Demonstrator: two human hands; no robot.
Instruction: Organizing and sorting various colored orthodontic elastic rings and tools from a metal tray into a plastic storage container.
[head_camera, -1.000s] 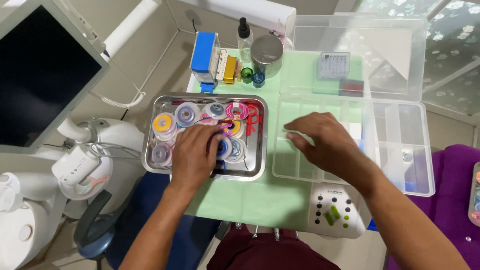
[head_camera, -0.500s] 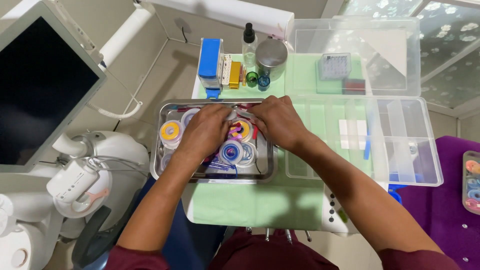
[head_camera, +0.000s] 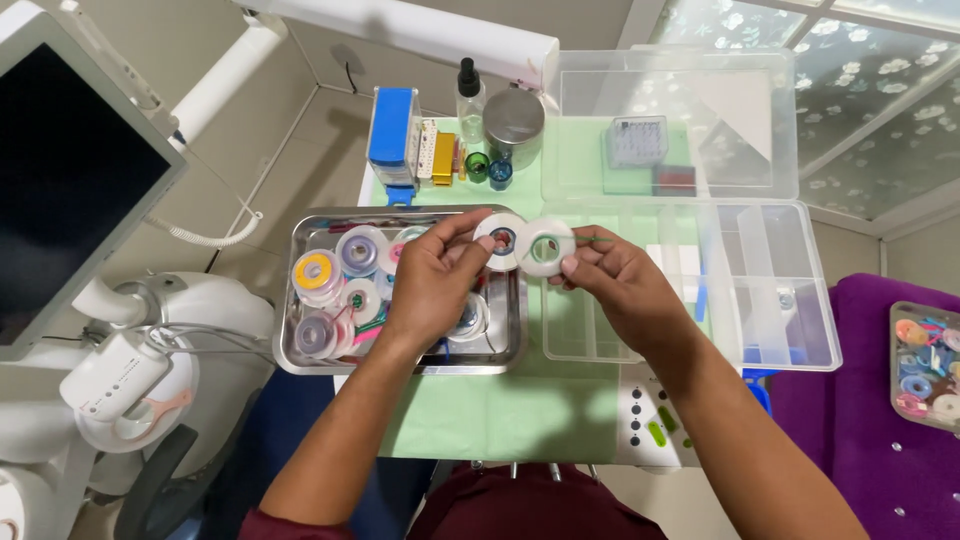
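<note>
At the bottom of the frame two forearms rise from a dark red garment over the green mat (head_camera: 500, 420) that covers the bench. Just right of them lies a white control panel (head_camera: 650, 425) with small buttons. In the middle of the frame the left hand (head_camera: 432, 282) pinches a white spool with a dark centre (head_camera: 499, 241) between thumb and fingertips, its other fingers curled. The right hand (head_camera: 612, 280) grips a second white spool with a pale centre (head_camera: 546, 246) the same way, and a thin green strand (head_camera: 597, 239) sticks out beside its fingers. The two spools touch edge to edge, held above the right end of the steel tray (head_camera: 300, 358). The left hand hides part of the tray; about six more spools show in it, one yellow. Right of the tray sits the open clear compartment box (head_camera: 770, 300), its lid (head_camera: 680, 120) standing up behind. Further back stand a blue case (head_camera: 391, 127), a spray bottle (head_camera: 468, 95), a round metal tin (head_camera: 514, 118) and two small cups (head_camera: 489, 166). At upper left is a dark monitor (head_camera: 70, 160); at far right, a small tray of coloured spools (head_camera: 925, 365) on purple.
</note>
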